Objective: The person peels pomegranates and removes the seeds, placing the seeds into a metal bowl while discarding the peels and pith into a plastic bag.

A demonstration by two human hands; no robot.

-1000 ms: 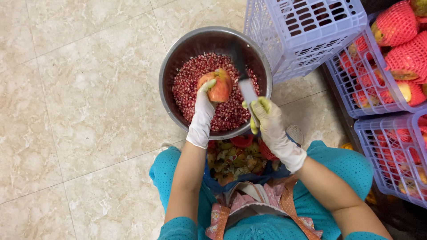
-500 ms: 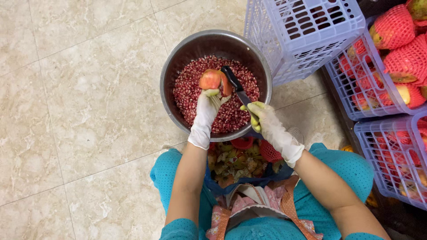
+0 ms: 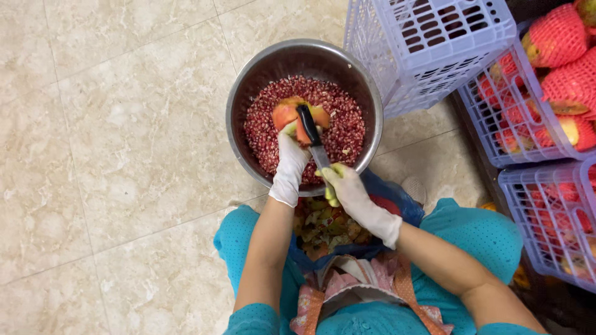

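The gloved left hand clamps a pomegranate piece over the middle of the steel bowl of red seeds, while the right hand, closed on a knife, would best strike its back squarely so seeds fall inside the rim.

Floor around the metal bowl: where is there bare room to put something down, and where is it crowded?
Free: the tiled floor left of the metal bowl, and the strip above it. Crowded: the right, where lilac baskets touch the bowl's rim, and below it, where both gloved hands and a peel bag sit.
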